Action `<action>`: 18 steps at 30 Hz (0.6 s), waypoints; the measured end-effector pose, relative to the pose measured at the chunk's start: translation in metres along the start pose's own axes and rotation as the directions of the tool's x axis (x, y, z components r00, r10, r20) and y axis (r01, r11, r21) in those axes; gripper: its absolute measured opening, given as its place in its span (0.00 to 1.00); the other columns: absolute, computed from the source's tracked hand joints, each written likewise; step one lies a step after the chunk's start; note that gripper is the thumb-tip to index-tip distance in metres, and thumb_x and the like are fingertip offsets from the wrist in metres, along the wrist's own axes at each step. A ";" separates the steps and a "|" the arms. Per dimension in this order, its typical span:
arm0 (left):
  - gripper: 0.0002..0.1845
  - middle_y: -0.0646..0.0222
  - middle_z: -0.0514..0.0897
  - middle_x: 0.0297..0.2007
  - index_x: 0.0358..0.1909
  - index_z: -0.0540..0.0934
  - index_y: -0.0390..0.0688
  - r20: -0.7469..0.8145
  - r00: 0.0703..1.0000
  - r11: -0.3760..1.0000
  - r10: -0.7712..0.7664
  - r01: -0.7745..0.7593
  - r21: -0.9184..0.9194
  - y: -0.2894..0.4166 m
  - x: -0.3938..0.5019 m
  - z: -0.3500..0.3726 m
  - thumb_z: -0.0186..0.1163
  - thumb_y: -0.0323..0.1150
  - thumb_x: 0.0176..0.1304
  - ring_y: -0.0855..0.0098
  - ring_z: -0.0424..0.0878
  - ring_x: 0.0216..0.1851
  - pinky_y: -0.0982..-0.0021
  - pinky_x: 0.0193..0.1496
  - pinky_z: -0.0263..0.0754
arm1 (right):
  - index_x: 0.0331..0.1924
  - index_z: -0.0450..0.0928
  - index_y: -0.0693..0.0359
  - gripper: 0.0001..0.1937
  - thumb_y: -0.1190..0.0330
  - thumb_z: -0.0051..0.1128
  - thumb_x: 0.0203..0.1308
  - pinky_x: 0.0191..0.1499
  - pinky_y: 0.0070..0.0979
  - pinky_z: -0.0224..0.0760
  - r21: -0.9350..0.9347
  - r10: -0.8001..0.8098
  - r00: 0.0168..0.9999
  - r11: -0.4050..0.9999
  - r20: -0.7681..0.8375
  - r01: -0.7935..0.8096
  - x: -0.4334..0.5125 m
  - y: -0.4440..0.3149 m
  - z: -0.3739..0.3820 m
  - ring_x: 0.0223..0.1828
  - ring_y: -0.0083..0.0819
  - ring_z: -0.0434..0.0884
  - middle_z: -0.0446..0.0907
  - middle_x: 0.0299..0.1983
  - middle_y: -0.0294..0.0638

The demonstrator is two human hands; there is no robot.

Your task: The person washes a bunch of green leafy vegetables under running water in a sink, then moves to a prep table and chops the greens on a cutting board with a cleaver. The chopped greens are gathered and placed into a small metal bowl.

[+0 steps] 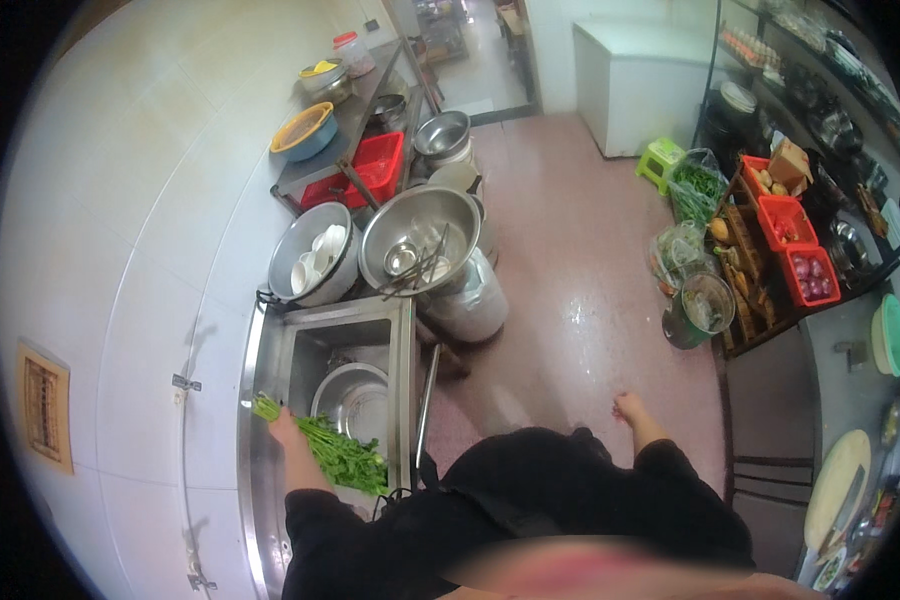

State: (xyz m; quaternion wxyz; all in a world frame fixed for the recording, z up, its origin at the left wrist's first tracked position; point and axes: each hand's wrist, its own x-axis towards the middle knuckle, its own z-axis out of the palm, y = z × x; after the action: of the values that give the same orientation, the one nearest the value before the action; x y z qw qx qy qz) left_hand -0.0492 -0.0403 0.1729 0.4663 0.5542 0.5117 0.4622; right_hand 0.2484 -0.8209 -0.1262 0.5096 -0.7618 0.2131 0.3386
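My left hand (287, 429) is closed around the stems of a bunch of leafy green vegetable (345, 454), which looks like celery or a large herb. The stem ends point towards the wall, and the leaves hang over the stainless steel sink (402, 360). Beside the leaves, a round metal basin (352, 397) stands in the sink and is partly covered by them. My right hand (628, 407) hangs over the floor on the other side of my body, away from any object. Its fingers look curled, but whether they hold anything small cannot be made out.
Past the sink stand a pot with white cups (281, 259), a large steel bowl with utensils (461, 217) and a lidless bin (480, 307). On the right are a bucket (679, 330), bagged greens (697, 184), red baskets (814, 277) and a cutting board with a knife (832, 480).
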 end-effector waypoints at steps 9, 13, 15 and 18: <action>0.11 0.59 0.81 0.44 0.35 0.81 0.33 0.002 0.959 0.952 0.282 -0.279 -0.129 0.223 0.003 -0.018 0.64 0.30 0.53 0.63 0.78 0.42 0.59 0.46 0.77 | 0.40 0.86 0.61 0.12 0.62 0.59 0.68 0.31 0.42 0.81 0.248 0.251 0.938 0.950 -0.241 -0.191 0.025 0.091 -0.061 0.28 0.44 0.87 0.88 0.32 0.50; 0.10 0.60 0.82 0.42 0.31 0.81 0.34 -0.073 0.924 0.911 0.375 -0.382 -0.156 0.310 -0.001 -0.044 0.67 0.32 0.54 0.64 0.78 0.42 0.61 0.45 0.77 | 0.43 0.82 0.65 0.13 0.62 0.55 0.72 0.32 0.43 0.82 -0.074 0.289 0.949 0.951 -0.123 -0.300 0.002 0.083 -0.071 0.32 0.46 0.88 0.86 0.34 0.51; 0.10 0.60 0.82 0.41 0.31 0.81 0.34 -0.100 0.931 0.911 0.351 -0.365 -0.193 0.310 -0.006 -0.046 0.67 0.31 0.54 0.65 0.79 0.41 0.62 0.45 0.77 | 0.44 0.81 0.66 0.14 0.61 0.53 0.73 0.33 0.43 0.82 -0.104 0.319 0.941 0.938 -0.109 -0.330 -0.011 0.064 -0.063 0.34 0.46 0.88 0.86 0.35 0.52; 0.11 0.60 0.83 0.46 0.38 0.81 0.32 -0.114 0.927 0.916 0.357 -0.371 -0.151 0.252 -0.009 -0.031 0.66 0.27 0.55 0.64 0.79 0.43 0.62 0.46 0.77 | 0.44 0.81 0.65 0.14 0.61 0.52 0.73 0.34 0.42 0.84 -0.144 0.299 0.953 0.942 -0.056 -0.304 -0.019 0.035 -0.037 0.34 0.45 0.88 0.86 0.36 0.51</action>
State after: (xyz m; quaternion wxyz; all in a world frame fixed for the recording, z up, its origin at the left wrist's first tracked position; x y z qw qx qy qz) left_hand -0.0461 -0.0581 0.4264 0.3957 0.5779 0.3776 0.6058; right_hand 0.2228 -0.8693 -0.1251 0.3890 -0.7621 0.3090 0.4151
